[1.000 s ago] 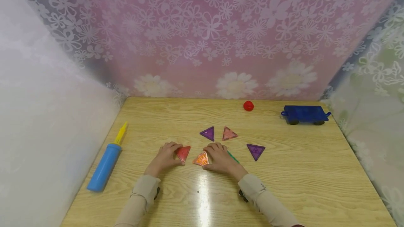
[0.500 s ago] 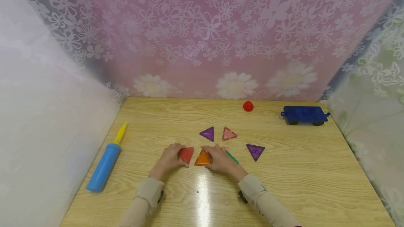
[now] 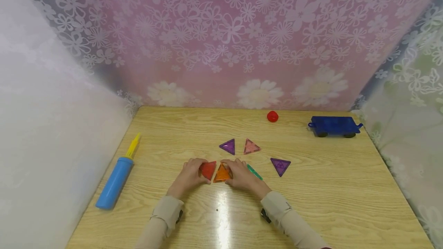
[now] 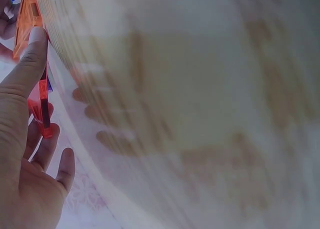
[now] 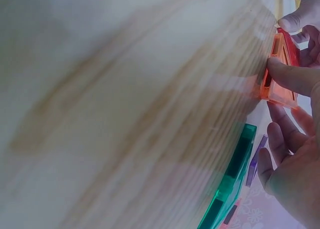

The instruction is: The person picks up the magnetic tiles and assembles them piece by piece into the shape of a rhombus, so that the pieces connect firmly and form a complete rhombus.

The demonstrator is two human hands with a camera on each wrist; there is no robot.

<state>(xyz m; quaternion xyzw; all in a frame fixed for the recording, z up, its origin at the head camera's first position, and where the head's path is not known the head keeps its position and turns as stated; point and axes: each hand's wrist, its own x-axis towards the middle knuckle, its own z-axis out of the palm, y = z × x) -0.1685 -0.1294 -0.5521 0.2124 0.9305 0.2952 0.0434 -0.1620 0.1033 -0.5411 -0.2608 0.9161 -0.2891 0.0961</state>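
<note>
My left hand [image 3: 191, 176] grips a red triangular magnetic tile [image 3: 208, 170] between thumb and fingers. The right hand [image 3: 241, 175] pinches an orange triangular magnetic tile [image 3: 222, 173], just to the right of the red one. The two tiles stand side by side, close together over the table. In the left wrist view the thumb presses the edge of the red tile [image 4: 44, 101]. A green tile [image 3: 254, 172] lies beyond the right hand, partly hidden by it; the right wrist view shows its thick edge.
Farther back on the wooden table [image 3: 173, 133] lie a purple triangle [image 3: 227, 146] and a pink triangle [image 3: 251, 146]. Another purple triangle [image 3: 280, 166] is to the right. A red round piece [image 3: 272, 116], a blue wheeled base [image 3: 334, 125] and a blue-yellow hand pump [image 3: 115, 180] are around.
My left hand has moved right with the red tile, narrowing the gap to the orange tile. The orange tile has turned slightly in my right hand, which has otherwise stayed about in place.
</note>
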